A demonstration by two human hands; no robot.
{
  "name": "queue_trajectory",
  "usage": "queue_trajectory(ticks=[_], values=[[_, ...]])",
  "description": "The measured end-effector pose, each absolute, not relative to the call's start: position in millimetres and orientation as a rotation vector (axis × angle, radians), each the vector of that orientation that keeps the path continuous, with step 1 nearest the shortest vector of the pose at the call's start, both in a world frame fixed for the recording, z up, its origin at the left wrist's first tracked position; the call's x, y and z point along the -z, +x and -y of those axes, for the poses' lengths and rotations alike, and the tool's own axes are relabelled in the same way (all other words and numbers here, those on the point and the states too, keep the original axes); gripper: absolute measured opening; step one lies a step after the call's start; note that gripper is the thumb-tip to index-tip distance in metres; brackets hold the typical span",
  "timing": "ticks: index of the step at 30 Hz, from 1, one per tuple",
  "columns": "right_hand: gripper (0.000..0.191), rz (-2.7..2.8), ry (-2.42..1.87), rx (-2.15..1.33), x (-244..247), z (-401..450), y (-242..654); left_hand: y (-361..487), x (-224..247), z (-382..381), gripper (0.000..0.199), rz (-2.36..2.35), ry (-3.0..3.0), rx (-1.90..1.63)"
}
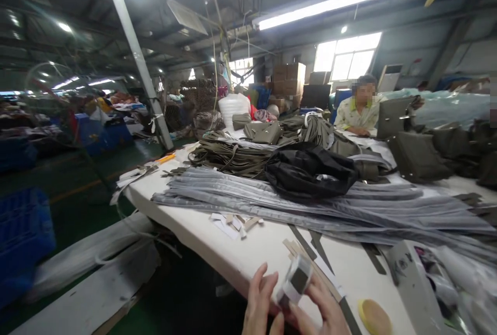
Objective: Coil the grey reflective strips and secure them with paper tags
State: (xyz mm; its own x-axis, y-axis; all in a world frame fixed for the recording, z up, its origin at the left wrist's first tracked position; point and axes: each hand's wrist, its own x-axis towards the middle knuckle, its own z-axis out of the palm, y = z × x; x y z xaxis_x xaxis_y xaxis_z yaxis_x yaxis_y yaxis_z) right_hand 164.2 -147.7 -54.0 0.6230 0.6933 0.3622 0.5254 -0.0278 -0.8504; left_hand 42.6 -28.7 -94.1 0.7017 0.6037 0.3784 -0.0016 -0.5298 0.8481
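Observation:
Low in the head view, my right hand [328, 306] is closed around a small white and grey object [297, 279] with a dark face. Motion blurs it, so its exact kind cannot be told. Just left of it is my left hand [261, 299], its fingers raised and apart; whether they touch the object is unclear. Beyond my hands, dark fabric strips [321, 249] and thin beige strips [294, 248] lie on the white tabletop [267, 248]. Near my right hand are a round yellow disc [375, 317] and a white box [417, 288] holding odds and ends.
Long grey strips [233, 198] run across the table, with a black fabric bundle [310, 169] on top. Behind lie olive straps [233, 154] and bags [419, 154]. A co-worker [359, 110] sits across, holding a bag. Small paper scraps [236, 223] lie near the left edge.

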Motion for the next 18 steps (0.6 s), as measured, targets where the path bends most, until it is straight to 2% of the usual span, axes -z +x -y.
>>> queue_trajectory(ticks=[5, 8, 10, 13, 18], values=[[0.027, 1.072, -1.869, 0.564, -37.3, 114.0, 253.5, 42.6, 98.5, 32.4, 0.044, -0.536, 1.989, -0.814], [0.030, 1.020, -1.918, 0.741, -80.2, 89.3, 317.7, 37.0, 92.2, 31.7, 0.045, -0.484, 2.044, -0.785], [0.030, 0.910, -1.863, 0.788, -88.3, 82.7, 337.0, 31.1, 87.6, 25.8, 0.043, -0.472, 2.072, -0.770], [0.024, 0.874, -1.777, 0.678, -68.2, 90.1, 314.3, 22.7, 82.8, 10.4, 0.038, -0.518, 2.104, -0.693], [0.020, 1.136, -1.793, 0.083, 26.9, 122.5, 207.3, 31.2, 80.8, -18.9, 0.033, -0.580, 2.203, -0.620]])
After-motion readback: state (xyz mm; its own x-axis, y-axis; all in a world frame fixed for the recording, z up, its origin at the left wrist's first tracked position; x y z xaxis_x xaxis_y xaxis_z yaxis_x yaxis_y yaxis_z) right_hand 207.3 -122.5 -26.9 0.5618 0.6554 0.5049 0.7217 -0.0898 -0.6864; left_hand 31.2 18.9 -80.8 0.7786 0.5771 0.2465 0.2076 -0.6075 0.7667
